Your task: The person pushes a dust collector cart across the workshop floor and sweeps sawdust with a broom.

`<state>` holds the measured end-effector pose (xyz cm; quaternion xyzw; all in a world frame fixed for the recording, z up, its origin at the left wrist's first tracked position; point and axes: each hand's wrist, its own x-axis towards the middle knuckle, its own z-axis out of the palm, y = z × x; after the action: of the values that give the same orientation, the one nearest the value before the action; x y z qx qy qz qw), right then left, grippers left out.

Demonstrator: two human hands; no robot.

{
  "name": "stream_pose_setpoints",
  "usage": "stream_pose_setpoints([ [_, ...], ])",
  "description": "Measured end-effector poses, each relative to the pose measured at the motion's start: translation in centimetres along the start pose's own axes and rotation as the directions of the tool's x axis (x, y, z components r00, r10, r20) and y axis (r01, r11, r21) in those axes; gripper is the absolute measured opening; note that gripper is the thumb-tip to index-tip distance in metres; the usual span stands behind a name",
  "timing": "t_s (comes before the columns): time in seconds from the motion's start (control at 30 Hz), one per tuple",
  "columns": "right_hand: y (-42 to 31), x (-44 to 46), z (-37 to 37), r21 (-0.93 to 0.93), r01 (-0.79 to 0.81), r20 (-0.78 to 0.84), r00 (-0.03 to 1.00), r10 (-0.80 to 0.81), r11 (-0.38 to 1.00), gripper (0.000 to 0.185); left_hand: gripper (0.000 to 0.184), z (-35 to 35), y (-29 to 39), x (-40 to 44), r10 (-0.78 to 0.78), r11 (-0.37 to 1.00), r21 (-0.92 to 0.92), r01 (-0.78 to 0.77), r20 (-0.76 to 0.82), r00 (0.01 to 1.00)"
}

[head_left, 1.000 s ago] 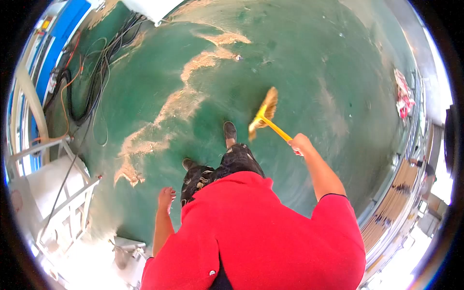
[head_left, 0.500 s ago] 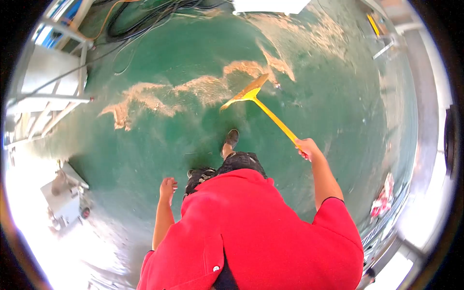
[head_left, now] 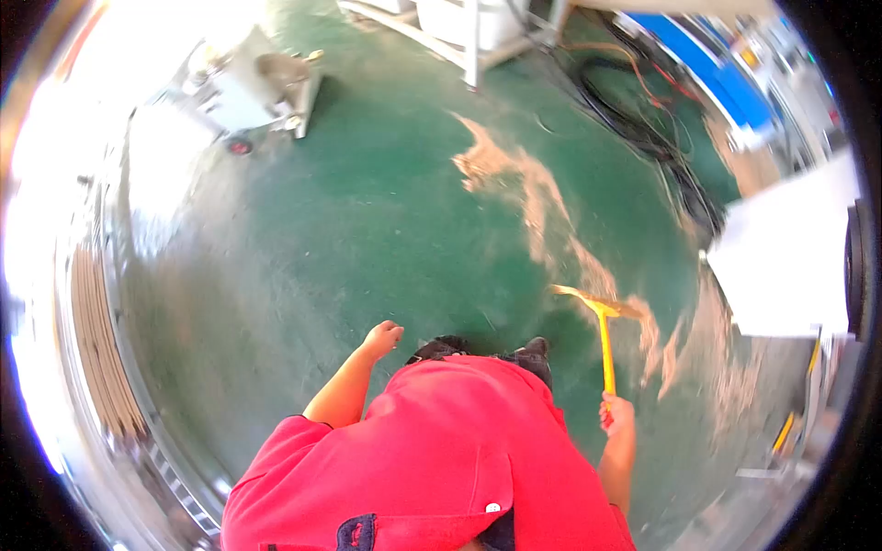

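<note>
My right hand (head_left: 618, 415) is wrapped round the handle of a yellow broom (head_left: 607, 356). The wide head of the broom is low over the green floor (head_left: 367, 239), beside a wavy line of tan, sawdust-like powder (head_left: 533, 197). Whether the bristles touch the floor I cannot tell. My left hand (head_left: 383, 339) hangs in front of my red shirt, away from the broom. Its fingers are loosely curled, with nothing seen in them. Both my dark shoes show just beyond the shirt.
Black cables and hoses (head_left: 625, 115) lie at the upper right, near a blue machine (head_left: 707, 69). A white panel (head_left: 785, 248) stands at right. A wheeled metal machine (head_left: 243, 92) is at upper left, a white-framed rack (head_left: 472, 46) at the top. Long boards (head_left: 99, 340) lie along the left.
My view has turned left, so the cables and powder now appear further right. The broom, still in my right hand, now points almost straight ahead. My left hand remains off the broom.
</note>
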<state>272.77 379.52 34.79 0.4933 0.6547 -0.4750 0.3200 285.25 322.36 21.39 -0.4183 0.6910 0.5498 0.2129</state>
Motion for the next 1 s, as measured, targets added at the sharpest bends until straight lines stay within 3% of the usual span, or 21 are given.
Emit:
stream_pose_setpoints([
  [0.1, -4.1, -3.6, 10.7, 0.013, -0.059, 0.168, 0.984, 0.056, 0.998, 0.023, 0.029, -6.5, 1.7, 0.8, 0.015, 0.991, -0.131, -0.019, -0.034, 0.999],
  [0.17, -8.2, -5.4, 17.1, -0.088, -0.126, 0.301, 0.942, 0.147, 0.988, 0.022, 0.029, -11.3, 3.1, 2.3, 0.021, 0.969, -0.246, -0.038, -0.070, 0.997],
  [0.23, -12.0, -6.5, 22.2, -0.146, -0.110, 0.466, 0.869, 0.167, 0.983, 0.021, 0.030, -15.5, 3.3, 4.0, 0.098, 0.958, -0.250, -0.144, -0.187, 0.978],
  [0.33, -19.4, -10.7, 33.5, -0.340, 0.077, 0.524, 0.843, 0.121, 0.937, 0.022, 0.032, -23.3, 3.7, 6.1, 0.124, 0.932, -0.283, -0.227, -0.340, 0.932],
  [0.43, -25.8, -14.7, 47.6, -0.524, 0.331, 0.565, 0.825, 0.029, 0.784, 0.022, 0.033, -29.8, 0.9, 6.7, 0.082, 0.864, -0.399, -0.308, -0.491, 0.867],
  [0.47, -27.4, -14.9, 52.6, -0.574, 0.345, 0.567, 0.822, 0.056, 0.743, 0.022, 0.032, -31.5, -0.7, 5.9, 0.027, 0.905, -0.343, -0.251, -0.542, 0.840],
  [0.53, -29.0, -18.0, 64.1, -0.603, 0.412, 0.619, 0.782, 0.075, 0.683, 0.021, 0.030, -34.1, -6.9, 5.3, -0.189, 0.909, -0.406, -0.095, -0.603, 0.775],
  [0.57, -29.3, -18.3, 69.7, -0.598, 0.400, 0.652, 0.747, 0.130, 0.695, 0.020, 0.029, -35.0, -8.4, 3.4, -0.325, 0.905, -0.422, 0.055, -0.600, 0.731],
  [0.63, -28.6, -23.0, 80.0, -0.547, 0.423, 0.748, 0.634, 0.195, 0.722, 0.023, 0.024, -34.6, -14.2, 1.0, -0.557, 0.712, -0.700, 0.053, -0.517, 0.650],
  [0.7, -27.6, -28.3, 88.0, -0.617, 0.354, 0.723, 0.606, 0.330, 0.703, 0.029, 0.017, -31.7, -17.6, -1.8, -0.752, 0.374, -0.925, -0.068, -0.345, 0.561],
  [0.73, -27.0, -30.0, 91.6, -0.649, 0.337, 0.727, 0.537, 0.428, 0.682, 0.030, 0.017, -29.3, -19.7, -2.9, -0.795, 0.291, -0.952, -0.093, -0.295, 0.530],
  [0.77, -26.2, -32.6, 95.1, -0.669, 0.343, 0.718, 0.530, 0.452, 0.660, 0.028, 0.018, -28.0, -19.6, -4.1, -0.830, 0.264, -0.964, -0.038, -0.247, 0.501],
  [0.8, -25.4, -36.1, 98.4, -0.700, 0.347, 0.678, 0.595, 0.431, 0.624, 0.025, 0.019, -26.7, -21.4, -3.9, -0.852, 0.171, -0.985, -0.008, -0.152, 0.502],
  [0.87, -23.6, -39.3, 105.4, -0.715, 0.373, 0.673, 0.597, 0.437, 0.592, 0.021, 0.021, -21.9, -27.2, -1.3, -0.781, -0.111, -0.991, 0.070, 0.131, 0.611],
  [0.9, -22.9, -41.1, 108.6, -0.726, 0.380, 0.664, 0.607, 0.438, 0.574, 0.020, 0.022, -20.6, -28.5, 0.2, -0.729, -0.186, -0.975, 0.124, 0.222, 0.648],
  [0.97, -21.4, -43.2, 114.5, -0.734, 0.451, 0.671, 0.594, 0.443, 0.507, 0.014, 0.021, -24.7, -27.0, 3.8, -0.791, -0.109, -0.965, 0.239, 0.230, 0.566],
  [1.0, -20.9, -44.5, 117.6, -0.732, 0.469, 0.677, 0.586, 0.445, 0.494, 0.013, 0.024, -26.9, -28.2, 5.6, -0.770, -0.046, -0.991, 0.125, 0.115, 0.628],
])
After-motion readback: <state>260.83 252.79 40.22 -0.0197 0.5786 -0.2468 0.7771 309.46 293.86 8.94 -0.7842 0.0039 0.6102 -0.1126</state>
